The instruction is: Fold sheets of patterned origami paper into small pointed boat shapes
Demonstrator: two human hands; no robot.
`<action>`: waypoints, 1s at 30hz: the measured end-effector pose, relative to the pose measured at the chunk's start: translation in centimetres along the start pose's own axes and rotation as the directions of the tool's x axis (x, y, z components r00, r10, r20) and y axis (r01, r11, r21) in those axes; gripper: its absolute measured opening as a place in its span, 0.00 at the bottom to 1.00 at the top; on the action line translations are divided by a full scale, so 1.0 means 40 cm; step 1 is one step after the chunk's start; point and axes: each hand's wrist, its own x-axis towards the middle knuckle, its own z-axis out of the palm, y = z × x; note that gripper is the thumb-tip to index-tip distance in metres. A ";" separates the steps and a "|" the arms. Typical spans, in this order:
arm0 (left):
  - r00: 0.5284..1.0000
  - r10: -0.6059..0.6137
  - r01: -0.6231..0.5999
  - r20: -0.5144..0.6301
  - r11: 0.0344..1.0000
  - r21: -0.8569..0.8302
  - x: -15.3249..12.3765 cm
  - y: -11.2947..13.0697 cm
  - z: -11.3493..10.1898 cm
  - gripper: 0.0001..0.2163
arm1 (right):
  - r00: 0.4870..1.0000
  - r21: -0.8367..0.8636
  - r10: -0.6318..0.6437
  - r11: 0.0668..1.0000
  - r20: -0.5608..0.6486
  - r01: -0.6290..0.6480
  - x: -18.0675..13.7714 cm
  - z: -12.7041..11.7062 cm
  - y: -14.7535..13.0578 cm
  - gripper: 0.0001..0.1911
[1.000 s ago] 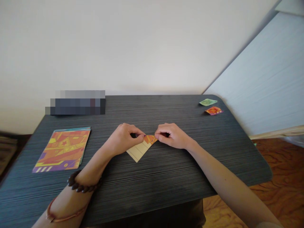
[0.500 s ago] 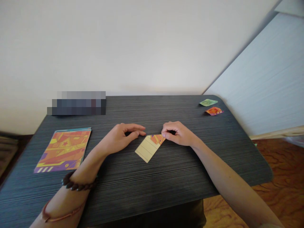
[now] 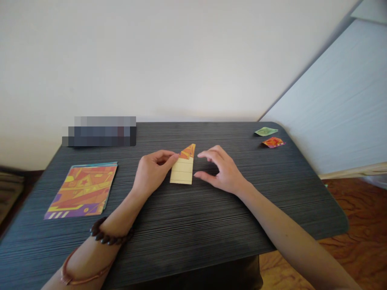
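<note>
A small folded paper (image 3: 182, 171), cream with crease lines and an orange patterned flap at its top, is near the middle of the dark table (image 3: 193, 225). My left hand (image 3: 154, 171) pinches its upper left edge between thumb and fingers. To the right of the paper, my right hand (image 3: 222, 169) is open, thumb and fingers apart, close to the paper's right edge but not touching it. The paper's point faces up and away from me.
A stack of patterned paper sheets (image 3: 83, 191) lies at the left. Two folded paper pieces, one green (image 3: 266, 131) and one orange-red (image 3: 273, 142), lie at the back right. A pixelated dark object (image 3: 99, 135) stands at the back left, before the wall (image 3: 193, 60).
The paper has turned from slanted to nearly upright and moved slightly left and away from me. My left hand has taken hold of it; my right hand has let go and opened.
</note>
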 end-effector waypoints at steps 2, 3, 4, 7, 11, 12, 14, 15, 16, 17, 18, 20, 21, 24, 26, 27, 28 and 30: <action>0.997 -0.036 0.036 -0.073 0.999 -0.005 -0.002 0.000 0.004 0.16 | 0.988 -0.039 -0.127 0.991 0.085 0.130 -0.001 0.011 -0.018 0.21; 0.994 -0.045 0.045 -0.096 0.999 0.005 -0.004 0.000 0.008 0.16 | 0.980 -0.055 -0.168 0.983 0.110 0.174 -0.001 0.018 -0.025 0.22; 0.993 -0.047 0.049 -0.107 0.999 0.015 -0.006 0.001 0.012 0.16 | 0.971 -0.072 -0.203 0.974 0.128 0.214 -0.001 0.026 -0.032 0.22; 0.995 -0.035 0.040 -0.092 0.998 0.048 -0.013 0.004 0.026 0.16 | 0.958 -0.149 -0.260 0.949 0.122 0.276 -0.001 0.042 -0.040 0.15; 0.996 0.059 -0.049 -0.064 0.989 0.142 -0.014 -0.003 0.034 0.13 | 0.973 -0.217 -0.224 0.949 0.048 0.229 -0.002 0.039 -0.030 0.09; 0.991 0.119 -0.103 -0.062 0.972 0.211 -0.012 -0.006 0.033 0.12 | 0.981 -0.217 -0.191 0.957 0.021 0.191 -0.002 0.036 -0.023 0.09; 0.961 0.272 -0.234 -0.045 0.890 0.392 -0.011 -0.013 0.031 0.10 | 0.993 -0.204 -0.117 0.973 -0.027 0.109 -0.003 0.030 -0.007 0.09; 0.937 0.348 -0.296 -0.022 0.828 0.476 -0.011 -0.015 0.030 0.10 | 0.996 -0.194 -0.080 0.978 -0.037 0.071 -0.003 0.027 0.002 0.09; 0.912 0.409 -0.349 0.011 0.764 0.543 -0.012 -0.017 0.028 0.10 | 0.998 -0.181 -0.049 0.982 -0.033 0.042 -0.004 0.026 0.011 0.09; 0.891 0.452 -0.392 0.049 0.709 0.587 -0.014 -0.018 0.027 0.10 | 1.000 -0.167 -0.018 0.986 -0.022 0.014 -0.004 0.025 0.019 0.10; 0.873 0.479 -0.429 0.091 0.666 0.610 -0.017 -0.018 0.026 0.10 | 1.000 -0.153 0.011 0.988 -0.007 -0.012 -0.005 0.024 0.025 0.10; 0.847 0.501 -0.490 0.177 0.609 0.623 -0.022 -0.017 0.025 0.11 | 0.998 -0.123 0.053 0.991 0.024 -0.050 -0.004 0.023 0.034 0.10; 0.836 0.507 -0.514 0.212 0.587 0.625 -0.024 -0.015 0.025 0.12 | 0.997 -0.106 0.066 0.992 0.041 -0.062 -0.004 0.022 0.036 0.10; 0.808 0.524 -0.556 0.269 0.528 0.641 -0.030 -0.010 0.028 0.13 | 0.992 -0.053 0.094 0.994 0.080 -0.090 0.001 0.019 0.036 0.11; 0.797 0.528 -0.568 0.294 0.489 0.662 -0.033 -0.006 0.030 0.15 | 0.986 -0.033 0.146 0.989 0.082 -0.144 0.004 0.019 0.035 0.11; 0.793 0.525 -0.573 0.308 0.474 0.669 -0.034 -0.003 0.031 0.16 | 0.981 -0.028 0.182 0.983 0.072 -0.181 0.005 0.019 0.034 0.11; 0.791 0.520 -0.579 0.324 0.461 0.673 -0.035 -0.001 0.032 0.16 | 0.974 -0.026 0.220 0.975 0.058 -0.219 0.007 0.020 0.033 0.12; 0.783 0.515 -0.592 0.349 0.446 0.672 -0.038 0.003 0.032 0.17 | 0.960 -0.028 0.279 0.960 0.034 -0.278 0.009 0.021 0.033 0.13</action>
